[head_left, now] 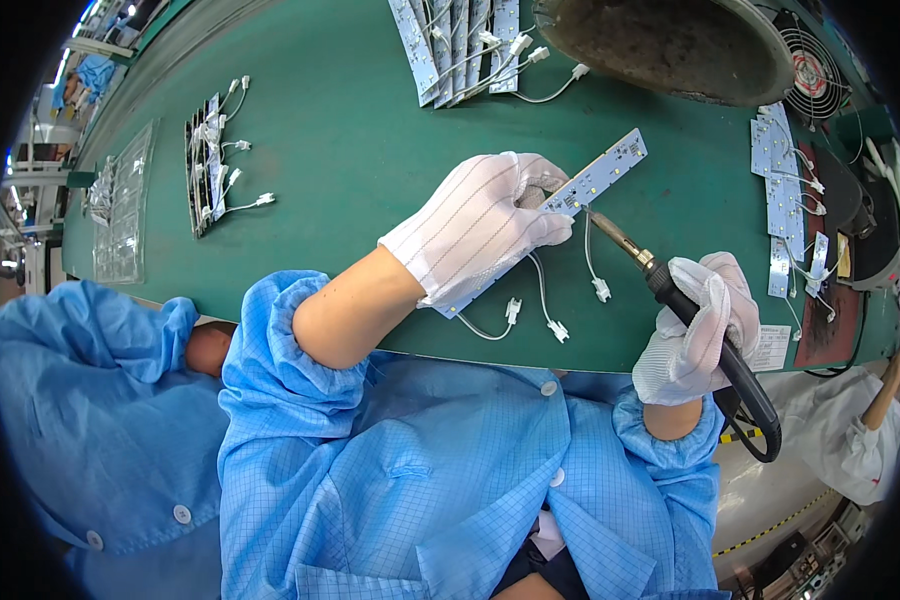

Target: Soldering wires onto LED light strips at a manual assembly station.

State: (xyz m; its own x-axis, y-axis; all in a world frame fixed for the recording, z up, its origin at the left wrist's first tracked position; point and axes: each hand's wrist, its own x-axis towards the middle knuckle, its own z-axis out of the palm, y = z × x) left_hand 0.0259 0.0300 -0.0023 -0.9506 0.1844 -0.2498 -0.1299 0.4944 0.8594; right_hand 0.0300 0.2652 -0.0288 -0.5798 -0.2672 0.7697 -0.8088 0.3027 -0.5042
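Several wired strips (458,40) lie on the green table (340,150) beyond both hands.

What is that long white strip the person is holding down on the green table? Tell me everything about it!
The long white strip is a thin, flat, narrow board with small square pieces set in a row along its top. It lies slanted on the green table, its far end pointing up and right, its near end hidden under the left hand, which wears a white striped glove and presses it down. Thin white wires with little white plugs trail from it. The metal tip of the soldering iron, held by the right hand, meets its lower edge.
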